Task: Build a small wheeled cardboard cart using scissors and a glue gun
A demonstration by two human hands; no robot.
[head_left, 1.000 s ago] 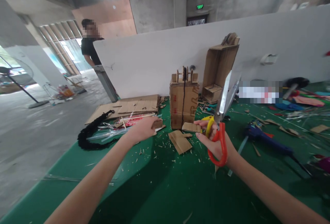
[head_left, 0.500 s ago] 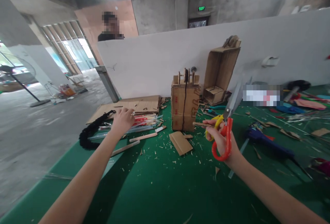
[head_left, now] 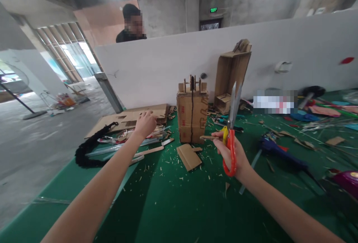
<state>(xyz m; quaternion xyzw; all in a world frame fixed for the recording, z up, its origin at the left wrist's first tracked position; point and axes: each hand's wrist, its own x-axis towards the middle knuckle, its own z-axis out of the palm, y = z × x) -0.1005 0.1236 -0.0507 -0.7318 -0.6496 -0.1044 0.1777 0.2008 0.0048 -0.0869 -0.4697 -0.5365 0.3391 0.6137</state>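
My right hand (head_left: 236,156) is closed around a pair of scissors (head_left: 232,123) with one red and one yellow handle. The blades point up and stand slightly apart. A small strip of cardboard (head_left: 209,137) is pinched in the same hand's fingertips. My left hand (head_left: 146,124) reaches over the pile of thin sticks and tubes (head_left: 152,141), beside a flat cardboard sheet (head_left: 130,114). Its fingers look slightly apart and bent down, with nothing visible in them. Between the hands stands an upright cardboard box (head_left: 186,118) with a black cord down its front. A folded cardboard piece (head_left: 188,158) lies before it.
A black fuzzy strip (head_left: 84,153) curves at the left. Behind the box stands an open cardboard tray (head_left: 233,73) against the white partition (head_left: 165,68). A blue glue gun (head_left: 279,151) lies at the right among scraps. Beyond the partition is another person (head_left: 131,25).
My left hand has moved right and slightly away over the pile. The scissors are turned more upright, still in my right hand with the cardboard strip. The view has shifted a little.
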